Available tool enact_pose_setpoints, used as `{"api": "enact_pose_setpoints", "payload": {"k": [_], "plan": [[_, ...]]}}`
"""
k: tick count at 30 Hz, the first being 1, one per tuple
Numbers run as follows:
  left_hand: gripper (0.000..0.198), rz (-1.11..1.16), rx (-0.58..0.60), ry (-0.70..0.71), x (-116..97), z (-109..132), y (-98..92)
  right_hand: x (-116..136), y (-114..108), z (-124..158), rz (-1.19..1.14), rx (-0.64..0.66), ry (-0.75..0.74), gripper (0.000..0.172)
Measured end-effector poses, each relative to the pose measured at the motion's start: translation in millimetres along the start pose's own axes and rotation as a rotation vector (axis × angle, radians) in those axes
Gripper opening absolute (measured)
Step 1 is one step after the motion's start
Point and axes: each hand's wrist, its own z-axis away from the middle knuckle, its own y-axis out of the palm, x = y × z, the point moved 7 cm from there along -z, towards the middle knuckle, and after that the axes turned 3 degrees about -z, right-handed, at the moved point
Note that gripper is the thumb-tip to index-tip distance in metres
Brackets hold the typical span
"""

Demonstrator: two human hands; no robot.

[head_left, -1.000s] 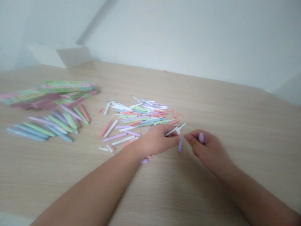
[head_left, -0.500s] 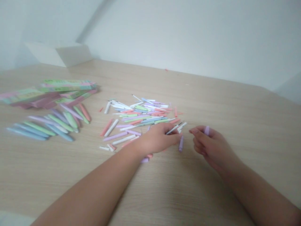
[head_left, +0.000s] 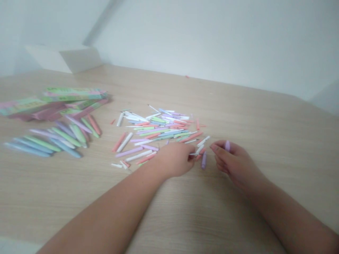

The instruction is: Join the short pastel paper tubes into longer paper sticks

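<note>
My left hand [head_left: 177, 160] is closed at the right front of a heap of loose pen parts. A thin white stick with a dark tip [head_left: 196, 154] juts from its fingertips, probably a pen refill. My right hand [head_left: 237, 160] is curled, with a purple pen barrel [head_left: 227, 145] poking up between thumb and fingers; its lower end is hidden. Between the hands lie a purple pen part [head_left: 203, 160] and a white pen part [head_left: 203, 141]. Behind the left hand spreads the heap of pastel pen parts [head_left: 164, 132], mixed with thin white sticks.
At the left lie several pastel pens [head_left: 66, 137] in a loose row. Behind them, printed green and pink cartons [head_left: 75, 94] are piled. A white open box or folded card [head_left: 79, 59] stands by the wall. A tiny red piece [head_left: 187, 76] lies near the table's back edge.
My left hand has drawn back slightly left and down, its fingers closing more tightly around a thin white stick. The right hand keeps its grip and has shifted slightly left.
</note>
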Motion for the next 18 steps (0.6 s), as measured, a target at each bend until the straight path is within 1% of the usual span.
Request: {"api": "enact_pose_setpoints", "payload": {"k": [3,5,7,10,14,18], "plan": [[0.030,-0.073,0.008,0.007,1.4,-0.2,1.1,8.0,1.7,-0.1,0.308,0.061,-0.105,0.032],[0.030,-0.088,-0.004,0.011,0.7,0.2,-1.8,14.5,5.0,0.7,0.457,0.100,-0.184,0.030],[0.036,-0.080,-0.019,0.016,-0.8,1.1,-5.7,20.0,7.0,1.6,0.530,0.108,-0.244,0.026],[0.042,-0.060,-0.050,0.045,-4.2,2.4,-12.1,25.4,7.3,3.1,0.619,0.080,-0.298,0.024],[0.034,-0.043,-0.090,0.092,-8.6,3.1,-18.5,31.6,5.9,6.8,0.773,0.018,-0.368,0.025],[0.029,-0.088,-0.082,0.092,-9.1,2.7,-18.0,34.0,7.8,9.3,0.802,0.027,-0.392,0.025]]}}
